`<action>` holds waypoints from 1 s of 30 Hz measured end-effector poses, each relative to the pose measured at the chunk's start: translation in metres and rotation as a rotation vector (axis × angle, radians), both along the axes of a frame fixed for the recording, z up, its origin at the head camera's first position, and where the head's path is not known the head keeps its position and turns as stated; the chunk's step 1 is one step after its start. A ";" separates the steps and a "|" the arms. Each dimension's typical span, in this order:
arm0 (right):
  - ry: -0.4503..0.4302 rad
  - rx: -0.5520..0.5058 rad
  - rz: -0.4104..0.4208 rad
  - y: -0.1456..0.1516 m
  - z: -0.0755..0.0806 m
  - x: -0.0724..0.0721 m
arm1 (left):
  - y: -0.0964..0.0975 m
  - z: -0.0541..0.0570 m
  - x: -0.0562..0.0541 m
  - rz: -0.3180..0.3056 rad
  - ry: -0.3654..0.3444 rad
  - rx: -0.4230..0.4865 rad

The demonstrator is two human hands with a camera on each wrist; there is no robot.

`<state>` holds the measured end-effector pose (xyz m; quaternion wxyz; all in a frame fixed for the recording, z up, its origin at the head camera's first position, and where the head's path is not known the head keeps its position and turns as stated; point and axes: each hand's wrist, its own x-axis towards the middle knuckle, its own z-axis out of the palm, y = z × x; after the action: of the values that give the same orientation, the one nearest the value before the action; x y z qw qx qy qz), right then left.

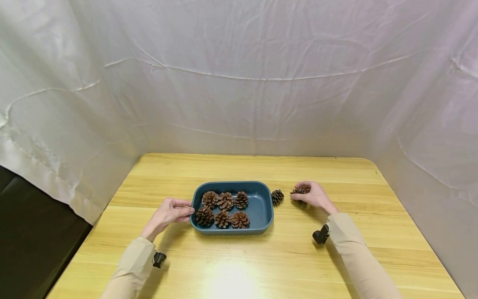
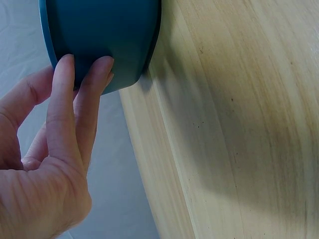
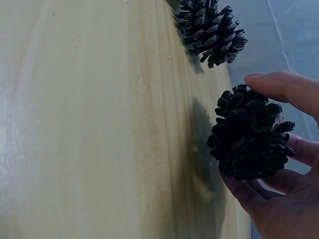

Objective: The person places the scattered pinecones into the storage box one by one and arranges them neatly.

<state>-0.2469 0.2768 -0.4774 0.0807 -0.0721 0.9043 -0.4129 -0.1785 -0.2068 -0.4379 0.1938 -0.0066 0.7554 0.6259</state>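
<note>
A blue rectangular tray [image 1: 264, 211] sits on the wooden table with several brown pine cones [image 1: 223, 219] inside, in two rows. My left hand [image 1: 169, 215] grips the tray's left end. In the left wrist view, fingertips [image 2: 102, 62] press the outer wall while another digit passes behind the rim. To the right of the tray, my right hand [image 1: 313, 195] holds a pine cone [image 3: 251, 134] between thumb and fingers, its shadow falling on the table. Another pine cone [image 1: 277, 198] lies between that hand and the tray, close to the tray's right wall.
Inside the tray, the pine cones lie at the left and middle, with bare floor [image 1: 261, 205] at the right end. Pale curtains [image 1: 254, 112] hang behind and beside the wooden table [image 1: 298, 265]. A dark surface [image 1: 33, 236] shows at the far left.
</note>
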 end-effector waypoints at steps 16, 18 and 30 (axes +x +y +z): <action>-0.026 -0.107 -0.018 -0.003 0.013 0.001 | 0.000 0.000 0.000 -0.001 0.003 -0.001; -0.021 -0.112 -0.015 -0.003 0.015 0.001 | 0.000 0.000 0.000 0.001 0.003 0.000; 0.005 -0.136 -0.052 -0.009 0.029 0.005 | 0.000 0.000 0.000 -0.005 0.005 -0.003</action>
<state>-0.2416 0.2674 -0.4485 0.0625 -0.0550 0.8759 -0.4753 -0.1785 -0.2063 -0.4378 0.1935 -0.0037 0.7569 0.6243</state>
